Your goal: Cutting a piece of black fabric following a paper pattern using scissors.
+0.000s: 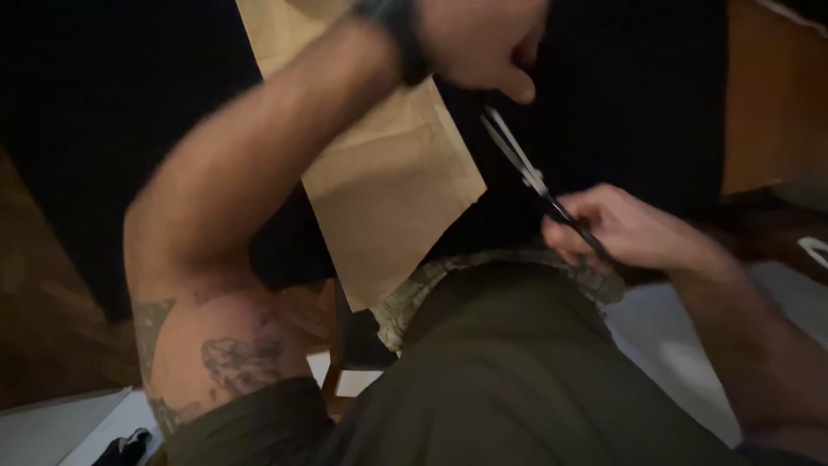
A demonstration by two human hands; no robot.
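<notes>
A person in a dark green shirt works in dim light over a sheet of brown paper, which hangs at a slant against a black backdrop, its lower edge and right corner free and unsupported. To the right of the paper, a pair of scissors points up along the sheet's right edge, blades nearly together, just clear of the paper. The right hand sits below and right of the paper, its fingers curled tightly around the scissor handles. The left hand, a dark band at its wrist, is above the paper's right edge, closed in a loose fist; whether it pinches the sheet cannot be told. Pale floor shows below the paper.
</notes>
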